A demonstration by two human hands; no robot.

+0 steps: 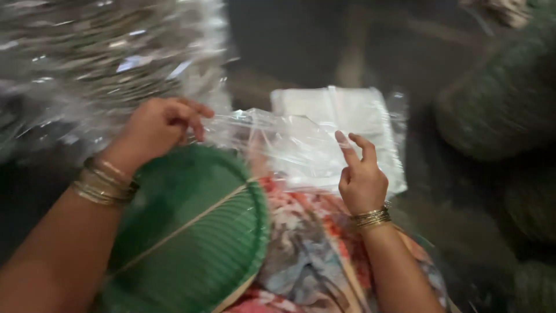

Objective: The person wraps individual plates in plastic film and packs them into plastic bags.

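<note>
Left hand: the left hand (155, 128) is curled, its fingers pinching the near-left edge of a clear plastic bag (278, 145); gold bangles (104, 182) ring the wrist.
Right hand: the right hand (362, 177) is raised with its fingers loosely spread, the fingertips (343, 140) touching the right part of the same bag; whether it grips the film I cannot tell. More bangles sit on this wrist.
Plastic bag: thin, see-through and crumpled, it stretches between the two hands, above the lap and just in front of the stack of bags.
Green fan: a round, ribbed green fan (191, 232) with a pale stick across its middle lies on the lap, under the left wrist, its top edge just beside the bag.
Stack of bags: a flat white pile of folded plastic bags (341, 110) lies beyond the hands, partly behind the bag being held.
Wrapped pile: a heap of shiny clear wrapping (98, 64) fills the upper left, blurred.
Green bundles: dark green rounded bundles (504, 110) stand at the right, well apart from the hands.
Lap: flowered cloth (307, 249) in red and blue shows below the bag.
</note>
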